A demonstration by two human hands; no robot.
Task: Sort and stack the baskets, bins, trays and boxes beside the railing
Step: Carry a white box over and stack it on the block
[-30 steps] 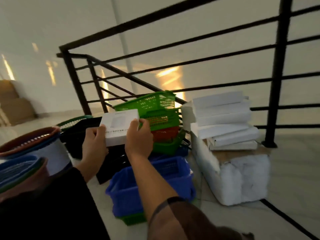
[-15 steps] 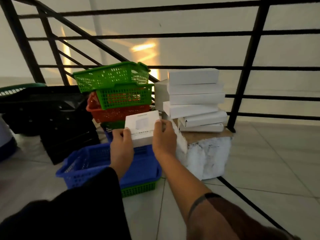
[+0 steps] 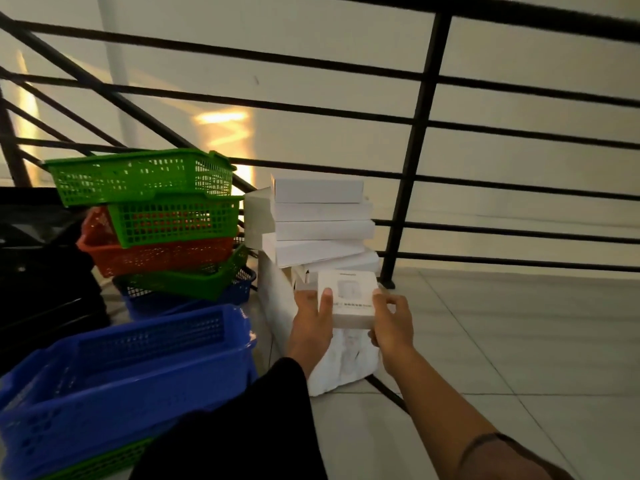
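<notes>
I hold a small white box between both hands, low in front of a stack of white boxes. My left hand grips its left side with the thumb on top. My right hand grips its right side. The stack rests on a large white wrapped block, partly hidden behind my hands. To the left, green and red mesh baskets are piled on a blue one.
A big blue basket nested in a green one sits at the lower left. Black crates stand at the far left. The black railing runs behind everything, with tiled floor to the right.
My hands carried the small white box from in front of the basket pile to the right and down, to the front of the white box stack. My view shifted right and closer.
</notes>
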